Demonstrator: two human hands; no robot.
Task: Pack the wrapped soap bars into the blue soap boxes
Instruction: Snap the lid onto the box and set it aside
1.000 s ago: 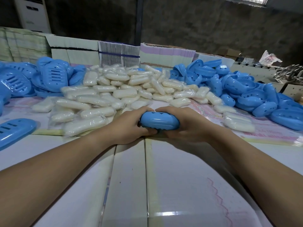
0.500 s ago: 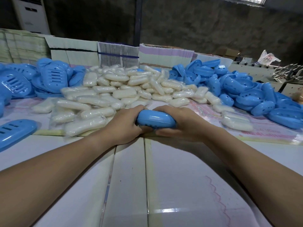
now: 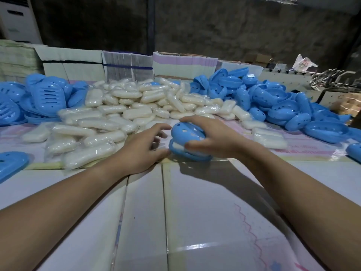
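Right hand [image 3: 213,137] grips the box [image 3: 187,141], soap showing; left hand [image 3: 144,149] spread beside. Light, stiff, slippery plastic: hold both shells.

Two hands [image 3: 144,147], one packed soap box [image 3: 188,142], dozens of wrapped bars [image 3: 136,102].

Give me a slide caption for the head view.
Right hand grips blue soap box; left hand open beside it.

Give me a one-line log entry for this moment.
right hand: grips blue soap box, soap showing in its gap | left hand: open beside box | soap pile: behind
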